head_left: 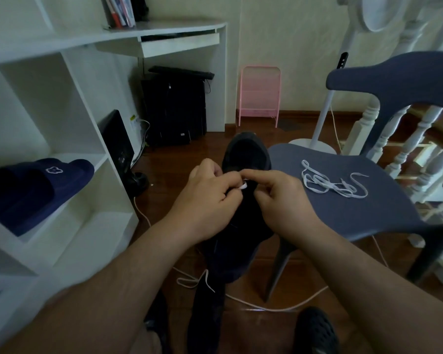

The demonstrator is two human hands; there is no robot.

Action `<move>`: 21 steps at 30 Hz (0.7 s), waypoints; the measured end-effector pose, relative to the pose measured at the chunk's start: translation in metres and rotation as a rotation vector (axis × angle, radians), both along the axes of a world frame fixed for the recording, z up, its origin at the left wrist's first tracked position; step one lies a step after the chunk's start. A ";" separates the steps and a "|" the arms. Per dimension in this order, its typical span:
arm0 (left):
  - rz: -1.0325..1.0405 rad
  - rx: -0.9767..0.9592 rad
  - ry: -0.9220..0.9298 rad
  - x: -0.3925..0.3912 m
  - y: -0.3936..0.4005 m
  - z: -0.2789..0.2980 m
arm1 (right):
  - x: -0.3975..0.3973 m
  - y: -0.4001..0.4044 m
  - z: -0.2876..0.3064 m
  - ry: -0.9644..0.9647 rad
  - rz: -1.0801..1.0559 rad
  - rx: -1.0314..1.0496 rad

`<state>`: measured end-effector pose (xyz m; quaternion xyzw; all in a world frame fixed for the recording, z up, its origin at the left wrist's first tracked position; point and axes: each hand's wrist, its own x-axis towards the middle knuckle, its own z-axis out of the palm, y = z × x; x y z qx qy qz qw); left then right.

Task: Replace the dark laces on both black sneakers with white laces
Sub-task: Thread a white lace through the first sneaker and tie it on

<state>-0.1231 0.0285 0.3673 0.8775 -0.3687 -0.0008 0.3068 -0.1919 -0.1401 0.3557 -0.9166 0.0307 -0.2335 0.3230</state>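
A black sneaker (243, 169) sits between both hands. The left hand (207, 198) and right hand (279, 198) pinch a white lace (243, 186) at its eyelets. The lace looks light, limp and thin, best gripped near its stiff tip. A spare lace (330, 183) lies on the chair (356, 213).

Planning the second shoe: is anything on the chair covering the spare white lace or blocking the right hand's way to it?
Nothing visible. The spare lace lies loose and uncovered on the chair seat, just right of the right hand, which now pinches the lace at the sneaker together with the left hand.
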 end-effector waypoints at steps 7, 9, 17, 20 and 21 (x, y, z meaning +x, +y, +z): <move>-0.093 0.057 0.021 -0.006 0.000 -0.001 | 0.004 -0.002 -0.004 0.025 -0.062 0.019; -0.033 0.003 0.049 -0.003 0.000 -0.002 | 0.003 -0.005 -0.004 0.026 -0.095 0.040; 0.176 -0.113 0.136 0.025 0.006 -0.012 | 0.004 -0.010 -0.004 0.064 -0.179 0.166; 0.200 -0.171 0.098 0.025 0.006 -0.012 | 0.004 -0.010 0.001 0.123 -0.183 0.136; 0.210 -0.157 0.095 0.025 0.006 -0.012 | 0.004 -0.011 0.002 0.137 -0.176 0.122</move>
